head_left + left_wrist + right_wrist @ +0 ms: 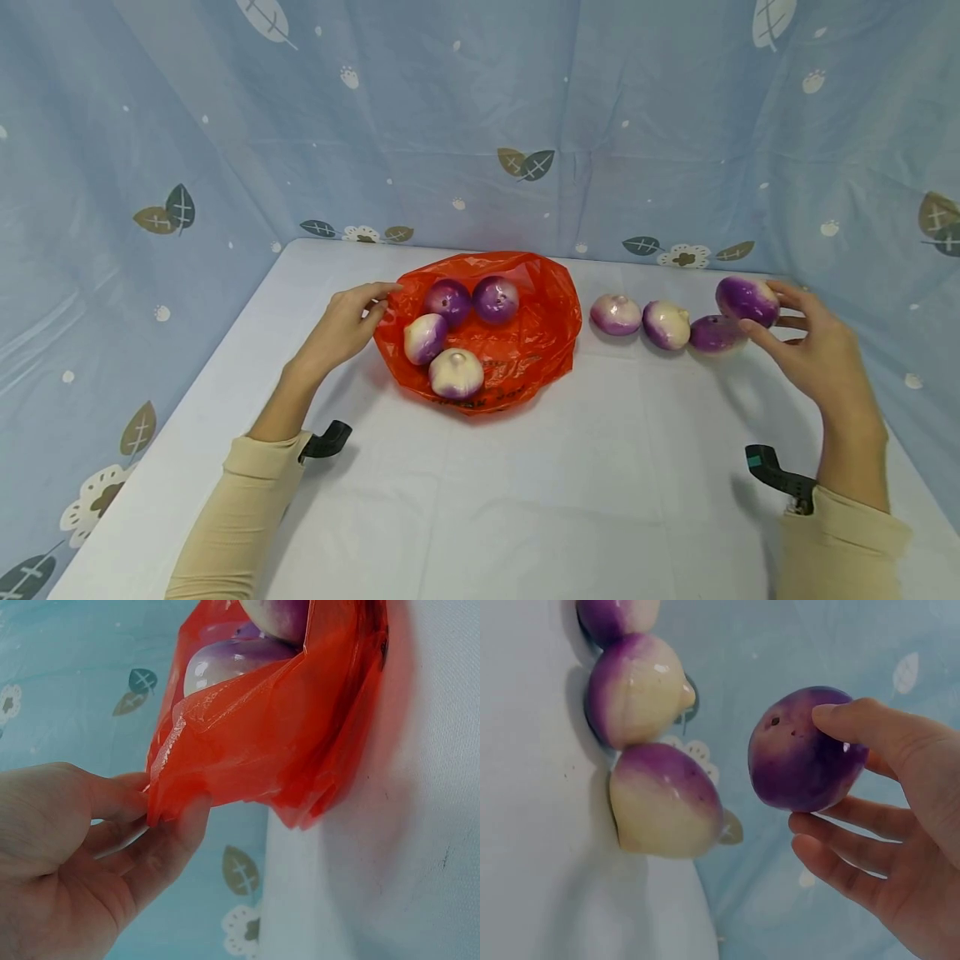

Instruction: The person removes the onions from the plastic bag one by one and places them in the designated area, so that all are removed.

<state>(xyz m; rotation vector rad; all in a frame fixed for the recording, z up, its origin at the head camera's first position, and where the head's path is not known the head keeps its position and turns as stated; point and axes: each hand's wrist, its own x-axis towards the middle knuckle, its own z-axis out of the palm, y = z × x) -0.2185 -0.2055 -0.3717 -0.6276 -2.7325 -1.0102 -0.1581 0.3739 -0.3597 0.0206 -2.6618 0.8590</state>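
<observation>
- Nearest me are my two sleeves (pixel 240 508), each with a small black wrist mount (pixel 330 437) at the cuff, over the white surface (pixel 555 483).
- The red bag (pixel 536 329) sits left of the scene's middle on that surface, its mouth open upward. The whitest onion (pixel 456 373) lies at its near side, with a purple-and-white onion (pixel 425 339) just left and farther.
- My right hand (pixel 817 346) is at the far right. Its fingers hold one onion, the thumb on one side and fingertips (pixel 821 851) on the other.
- I judge that skin slick, so I'd spread the fingers round its widest part, hold firmly without squeezing, and leave the palm out of it.
- My left hand (pixel 341 325) is at the bag's left edge, its fingers pinching the thin film. A light, steady pull outward should hold the mouth wide; a hard tug could shift the bag or tip what's in it.
- Between bag and right hand, three onions (pixel 666 325) lie close together in a row. The held onion (pixel 747 302) is lifted clear, above and slightly right of the rightmost; I'd give it height so it doesn't knock the row or catch the rim.
- At the bag's far side, two darker purple onions (pixel 472 302) lie side by side. The bare right half looks the kindest place for a soft set-down.
- Farthest is the blue leaf-print cloth (pixel 450 100).
</observation>
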